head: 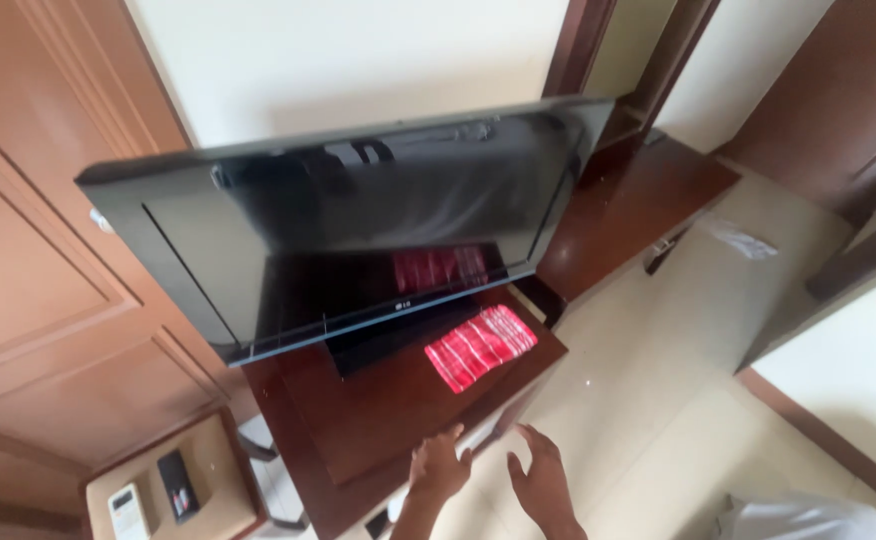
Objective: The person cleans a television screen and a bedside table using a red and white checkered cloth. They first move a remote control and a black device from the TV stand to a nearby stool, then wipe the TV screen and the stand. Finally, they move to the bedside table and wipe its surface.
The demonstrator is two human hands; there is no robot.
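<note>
A large black flat-screen television (348,220) stands on a dark wooden stand (378,410). In front of it on the stand lies a red cloth with white stripes (480,346). My left hand (438,467) rests at the stand's front edge, fingers spread, holding nothing. Just to its right, my right hand (541,476) hovers beside the stand's corner over the floor, fingers apart and holding nothing. The red cloth is reflected in the dark screen.
A wooden wardrobe door (38,260) fills the left. A low side table (213,460) at bottom left carries a white remote (128,512) and a black remote (177,484). A dark wooden desk (628,205) stands right of the television. The floor (658,400) is pale tile.
</note>
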